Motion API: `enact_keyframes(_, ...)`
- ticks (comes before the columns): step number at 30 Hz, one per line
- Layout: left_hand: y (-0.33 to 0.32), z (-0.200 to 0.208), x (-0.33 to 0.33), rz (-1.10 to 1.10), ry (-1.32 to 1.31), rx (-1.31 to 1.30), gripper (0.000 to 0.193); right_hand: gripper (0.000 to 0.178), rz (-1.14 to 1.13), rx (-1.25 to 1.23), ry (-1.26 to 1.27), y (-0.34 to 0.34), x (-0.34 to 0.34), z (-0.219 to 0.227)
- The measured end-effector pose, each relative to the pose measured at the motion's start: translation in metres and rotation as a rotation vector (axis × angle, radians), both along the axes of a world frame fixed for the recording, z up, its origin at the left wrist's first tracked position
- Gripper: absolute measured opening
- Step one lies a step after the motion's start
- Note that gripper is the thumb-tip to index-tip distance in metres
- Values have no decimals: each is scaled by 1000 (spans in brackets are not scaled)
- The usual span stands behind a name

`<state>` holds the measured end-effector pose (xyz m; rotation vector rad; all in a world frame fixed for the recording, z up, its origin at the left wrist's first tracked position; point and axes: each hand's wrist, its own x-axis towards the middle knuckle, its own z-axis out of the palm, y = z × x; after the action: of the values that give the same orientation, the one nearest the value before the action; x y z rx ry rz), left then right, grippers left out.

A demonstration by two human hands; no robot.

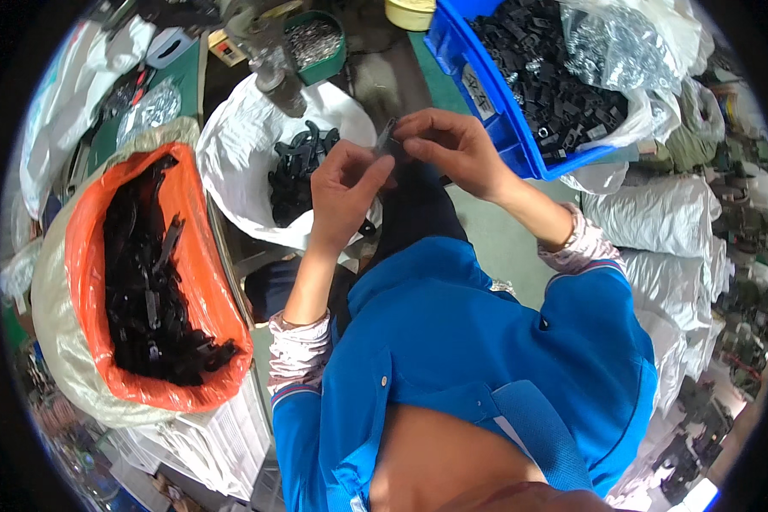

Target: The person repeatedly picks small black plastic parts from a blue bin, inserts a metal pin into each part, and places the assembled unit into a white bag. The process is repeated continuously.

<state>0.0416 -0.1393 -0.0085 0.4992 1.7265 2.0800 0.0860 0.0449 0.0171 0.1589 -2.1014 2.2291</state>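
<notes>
Here, both hands meet in the far middle, over the person's lap. The left hand [346, 189] is pinched on a small dark part [386, 140], held between its thumb and curled fingers. The right hand [452, 149] comes in from the right, thumb and forefinger bent close together at the part; the pieces are small here, so I cannot tell whether those tips grip it or only touch it.

Just left of the left hand stands a white bag [230, 158] with black pieces [297, 162] in it. Nearer and further left, an orange bag [200, 264] holds a heap of dark strips [149, 286]. Far right, a blue bin [505, 124] carries black clips [533, 85], with a clear bag [619, 51] lying over its right side. A green tub [326, 66] of metal bits [312, 41] sits beyond the white bag. White sacks [657, 218] lie at the right.
</notes>
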Motion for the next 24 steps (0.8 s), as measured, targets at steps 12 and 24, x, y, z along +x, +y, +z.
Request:
enact_keyframes(12,25,-8,5,-132,63,18,19,17,-683,1395,40,232,55,32)
enact_keyframes(24,28,-14,13,-102,-71,46,17,16,-249,1396,411,208,-128,63)
